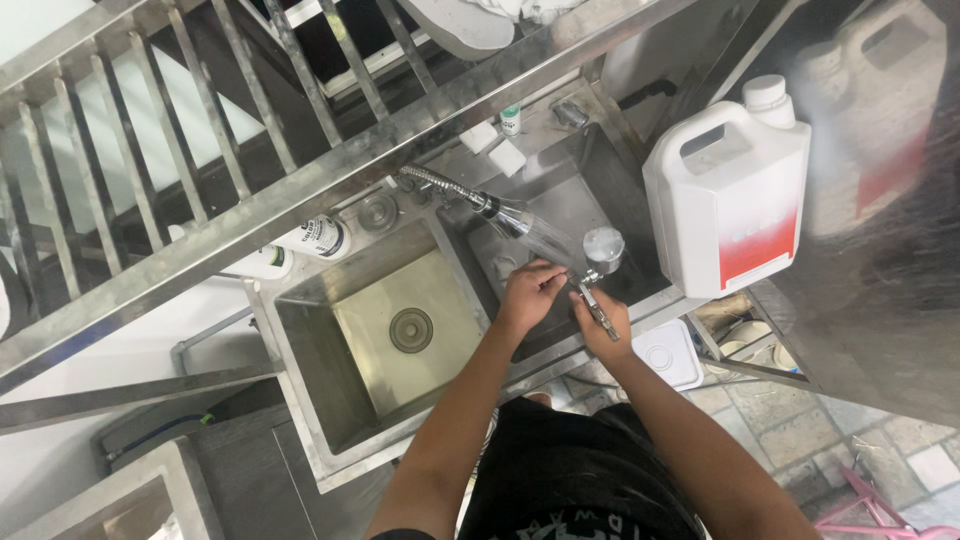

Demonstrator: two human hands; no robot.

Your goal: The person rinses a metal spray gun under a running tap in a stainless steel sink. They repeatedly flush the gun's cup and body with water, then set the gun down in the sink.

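While water runs out of the flexible spray faucet [505, 212], the person has both hands over the right-hand basin of a steel double sink [300, 330]. The right hand [603, 322] is clenched around the handle of a small metal strainer [602, 249], kind of a round mesh scoop on a short stem. The round head sticks up and away from that fist, right under the end of the water stream, and the handle pokes out the near side of the fist too. The left hand [528, 289] sits just beside the right one, fingers curled in and touching the stem of the strainer close to where the head starts. Can't really tell if it's pinching the stem or just rubbing it, so call that one unclear.

Working outward from the grip: the spray head is just above and left of the strainer head, nearly touching it. Left of both hands is the other basin with its round drain [411, 330] showing, no water pooled there. Off to the right of the fist, a big white plastic jug [725, 200] with a red label stands on the steel counter. Below the fist, past the sink's front edge, there's a white lidded tub [668, 352] down near the tiled floor. Beyond the faucet, a couple of small white blocks [495, 148] sit on the back ledge.
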